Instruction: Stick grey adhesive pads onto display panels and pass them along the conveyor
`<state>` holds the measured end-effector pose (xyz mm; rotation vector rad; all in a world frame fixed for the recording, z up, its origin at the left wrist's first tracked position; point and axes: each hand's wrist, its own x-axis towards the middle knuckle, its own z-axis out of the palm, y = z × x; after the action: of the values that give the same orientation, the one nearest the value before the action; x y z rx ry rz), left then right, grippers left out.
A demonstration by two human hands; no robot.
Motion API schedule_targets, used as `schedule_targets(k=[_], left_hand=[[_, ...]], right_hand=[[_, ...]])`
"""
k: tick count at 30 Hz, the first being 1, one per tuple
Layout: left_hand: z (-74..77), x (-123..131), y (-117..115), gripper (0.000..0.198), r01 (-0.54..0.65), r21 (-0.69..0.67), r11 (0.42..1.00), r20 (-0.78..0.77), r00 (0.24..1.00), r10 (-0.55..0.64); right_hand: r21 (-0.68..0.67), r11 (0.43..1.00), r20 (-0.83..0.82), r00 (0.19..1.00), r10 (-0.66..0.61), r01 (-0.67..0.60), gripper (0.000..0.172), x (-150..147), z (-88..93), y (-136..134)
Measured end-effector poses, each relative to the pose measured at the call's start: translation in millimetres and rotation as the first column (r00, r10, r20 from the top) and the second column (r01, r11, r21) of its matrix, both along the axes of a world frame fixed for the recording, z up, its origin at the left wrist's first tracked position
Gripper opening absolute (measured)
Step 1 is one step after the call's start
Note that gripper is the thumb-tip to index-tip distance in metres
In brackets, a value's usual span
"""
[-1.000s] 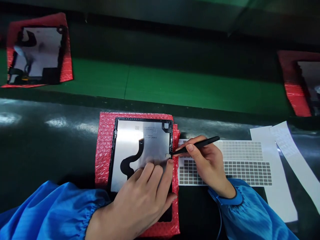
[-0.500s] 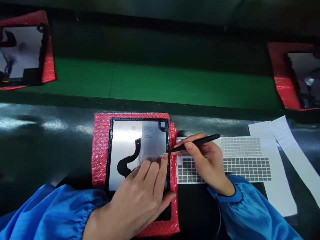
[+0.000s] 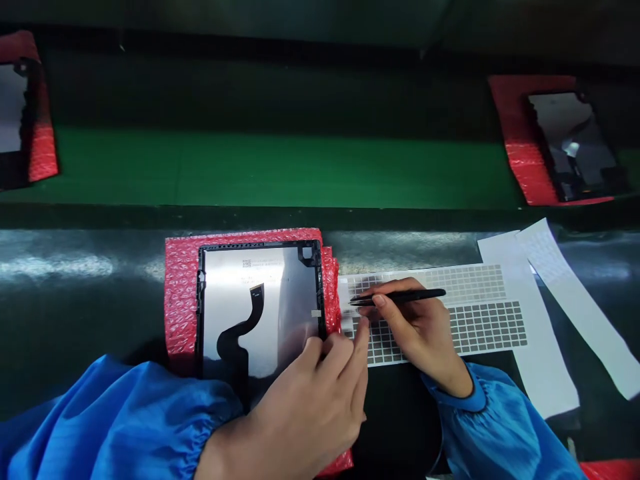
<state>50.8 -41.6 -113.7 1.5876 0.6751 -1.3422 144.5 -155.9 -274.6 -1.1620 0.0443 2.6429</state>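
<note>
A tablet screen assembly (image 3: 287, 313) with a silvery back and black frame lies on red bubble wrap (image 3: 181, 300). A black flex cable (image 3: 231, 341) curves over its back. One small pale sticker (image 3: 316, 313) sits at the frame's right edge. My left hand (image 3: 310, 407) reaches across the assembly's lower right, fingers extended, its index fingertip at a sheet of small grey stickers (image 3: 487, 327). Black tweezers (image 3: 415, 295) are pinched in my right hand (image 3: 425, 337), above that sheet. Their tips point left, close to my left index finger; I cannot tell whether they grip anything.
Beyond the bench edge runs a green surface (image 3: 250, 170). Similar screen assemblies on red wrap lie there at far left (image 3: 13, 110) and far right (image 3: 570, 140). White paper strips (image 3: 585, 313) lie right of the sticker sheet.
My left hand has moved right, off the screen's right edge to the sticker sheet. The tweezer tips have left the frame edge and are now over the sheet. The view has shifted too.
</note>
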Motion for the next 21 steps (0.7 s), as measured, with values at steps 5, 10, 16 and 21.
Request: schedule_targets(k=[5,10,16,21], left_hand=[[-6.0,-0.1,-9.2,0.076,0.035,-0.048,0.998,-0.065,0.997,-0.038],[-6.9,-1.9,-9.8,0.078,0.007,-0.044,0.999,-0.083,0.996,-0.011],[-6.6,-1.1,-9.7,0.074,-0.003,-0.042,0.999,-0.088,0.996,-0.001],[-7.3,-2.9,-10.1,0.076,0.011,-0.032,0.999,-0.073,0.997,-0.013]], right_hand=[[0.044,0.999,-0.023,1.000,0.003,-0.002,0.006,-1.5,1.1,-1.1],[0.075,0.997,-0.017,1.000,0.009,-0.008,0.009,-1.8,0.2,-4.0],[0.085,0.996,-0.035,0.999,0.007,-0.004,0.010,-0.9,0.0,-4.2],[0.067,0.997,-0.032,0.999,0.028,-0.026,0.009,-1.5,0.1,-3.5]])
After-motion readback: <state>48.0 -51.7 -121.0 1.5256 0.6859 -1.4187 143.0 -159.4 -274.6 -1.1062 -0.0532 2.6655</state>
